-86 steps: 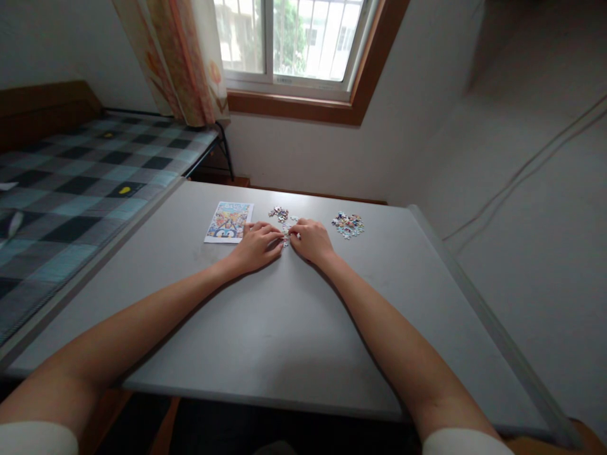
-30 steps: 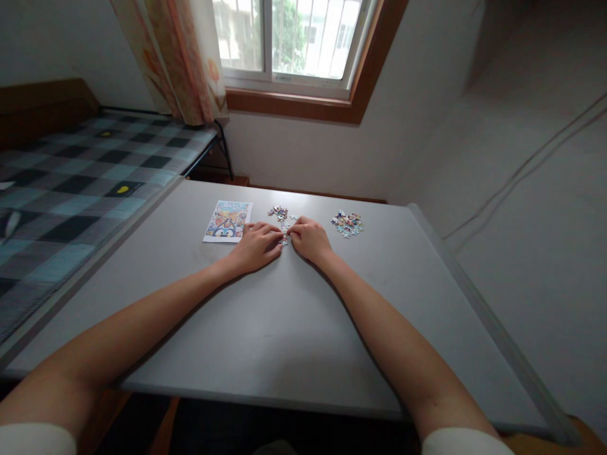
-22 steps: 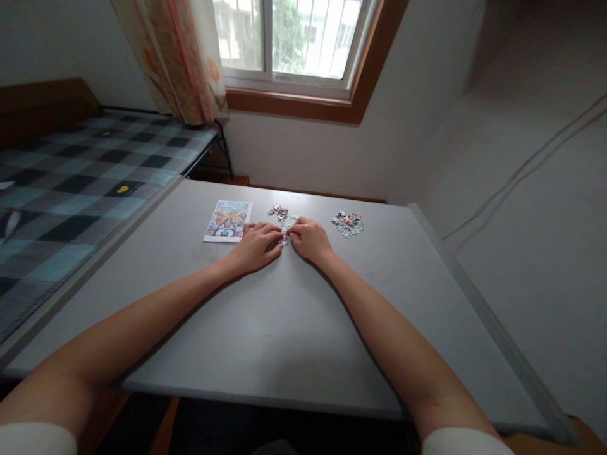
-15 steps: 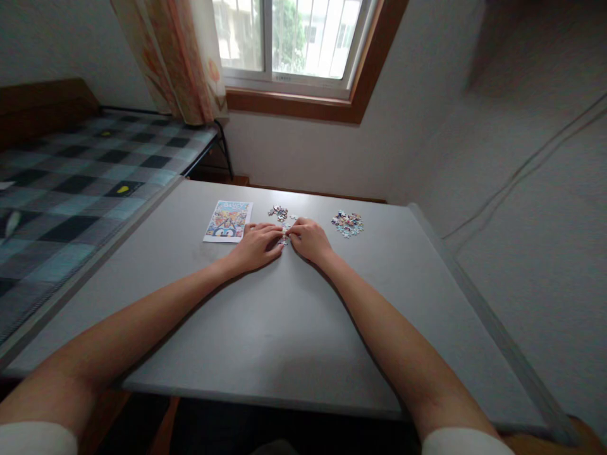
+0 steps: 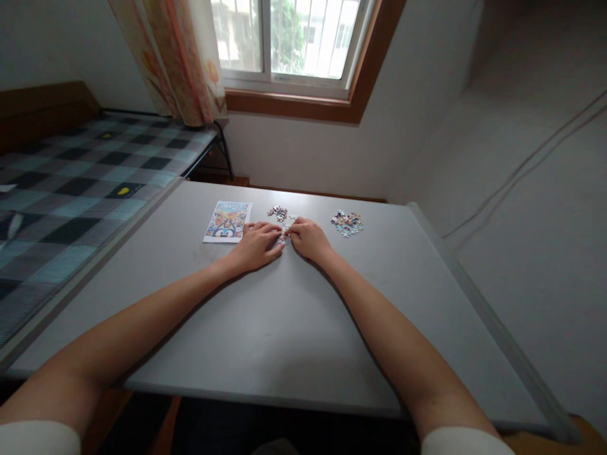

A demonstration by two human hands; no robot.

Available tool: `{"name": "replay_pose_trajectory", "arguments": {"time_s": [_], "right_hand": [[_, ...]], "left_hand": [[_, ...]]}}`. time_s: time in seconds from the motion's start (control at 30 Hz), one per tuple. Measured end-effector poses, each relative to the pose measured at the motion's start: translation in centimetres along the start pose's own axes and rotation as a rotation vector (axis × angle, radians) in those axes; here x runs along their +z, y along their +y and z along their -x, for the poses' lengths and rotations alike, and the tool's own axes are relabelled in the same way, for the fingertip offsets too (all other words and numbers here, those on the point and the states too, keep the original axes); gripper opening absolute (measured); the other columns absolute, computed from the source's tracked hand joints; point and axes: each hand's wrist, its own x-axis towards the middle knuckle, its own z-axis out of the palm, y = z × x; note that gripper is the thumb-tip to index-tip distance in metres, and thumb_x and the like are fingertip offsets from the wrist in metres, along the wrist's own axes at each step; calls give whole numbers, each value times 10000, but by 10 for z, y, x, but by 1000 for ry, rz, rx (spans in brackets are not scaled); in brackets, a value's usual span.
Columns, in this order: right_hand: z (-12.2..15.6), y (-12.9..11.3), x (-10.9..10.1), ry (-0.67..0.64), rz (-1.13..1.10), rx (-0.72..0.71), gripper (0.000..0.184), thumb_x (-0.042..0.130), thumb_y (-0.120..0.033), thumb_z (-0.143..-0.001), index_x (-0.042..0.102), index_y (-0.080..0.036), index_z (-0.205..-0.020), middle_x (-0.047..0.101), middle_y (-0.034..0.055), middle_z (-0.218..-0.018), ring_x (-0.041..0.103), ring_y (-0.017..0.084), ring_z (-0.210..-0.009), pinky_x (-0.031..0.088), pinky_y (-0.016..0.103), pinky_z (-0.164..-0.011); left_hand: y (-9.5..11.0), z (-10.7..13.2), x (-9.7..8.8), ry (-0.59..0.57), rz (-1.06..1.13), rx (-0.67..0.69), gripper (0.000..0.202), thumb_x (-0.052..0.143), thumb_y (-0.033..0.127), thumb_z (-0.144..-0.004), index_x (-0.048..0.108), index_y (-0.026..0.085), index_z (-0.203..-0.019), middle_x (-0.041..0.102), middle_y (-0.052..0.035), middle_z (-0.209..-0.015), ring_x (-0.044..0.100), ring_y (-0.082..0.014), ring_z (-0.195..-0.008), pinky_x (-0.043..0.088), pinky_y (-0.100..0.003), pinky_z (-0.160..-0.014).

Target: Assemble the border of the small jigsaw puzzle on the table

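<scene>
Both of my arms reach far across a grey table (image 5: 284, 328). My left hand (image 5: 257, 244) and my right hand (image 5: 308, 239) lie side by side with their fingertips meeting over a few small puzzle pieces (image 5: 283, 237). Fingers of both hands are curled and pinched together on those pieces. Just beyond the fingers lies a small cluster of loose pieces (image 5: 279, 213). A colourful picture card (image 5: 228, 221) lies flat to the left of my left hand.
A larger heap of puzzle pieces (image 5: 347, 223) sits to the right of my right hand. A bed with a checked cover (image 5: 71, 189) runs along the table's left edge. A window (image 5: 284, 38) and a curtain (image 5: 175, 57) are behind the table.
Hardly anything differs; both hands stay at the same spot with fingertips working the small pieces. The view shifts very slightly.
</scene>
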Motion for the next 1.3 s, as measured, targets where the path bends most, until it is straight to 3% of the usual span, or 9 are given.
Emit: {"name": "replay_pose_trajectory", "arguments": {"time_s": [0.43,0.7,0.97,1.3], "right_hand": [[1,3,2,80,-20,45,301,467,-159,-874,764,-202,-888,692,50,-941,619,162,-855,447,259,-805],[2,4,3,26,-23,-46,302,478,-143,-859,765,-222,-916,683,47,-958,595,169,-916,436,273,-845],[2,6,0,51,35,40,303,464,-178,-886,761,-216,-931,679,53,-980,596,174,-925,434,273,-857],[2,7,0,51,34,47,305,475,-168,-878,768,-232,-938,677,50,-984,593,179,-926,438,279,-853]], "left_hand": [[4,2,-5,62,14,-55,307,487,399,-926,687,231,-1088,669,-59,-1159,548,-245,-1111,281,-448,-977],[3,2,-4,50,16,-49,290,497,404,-921,704,234,-1033,697,-48,-1097,564,-237,-1075,261,-455,-986],[3,3,-4,-14,16,17,314,508,402,-899,668,253,-1125,653,-54,-1192,527,-259,-1148,253,-462,-1004],[4,4,-4,-34,12,52,352,521,430,-900,634,300,-1206,611,-58,-1244,481,-282,-1190,261,-475,-1023]]}}
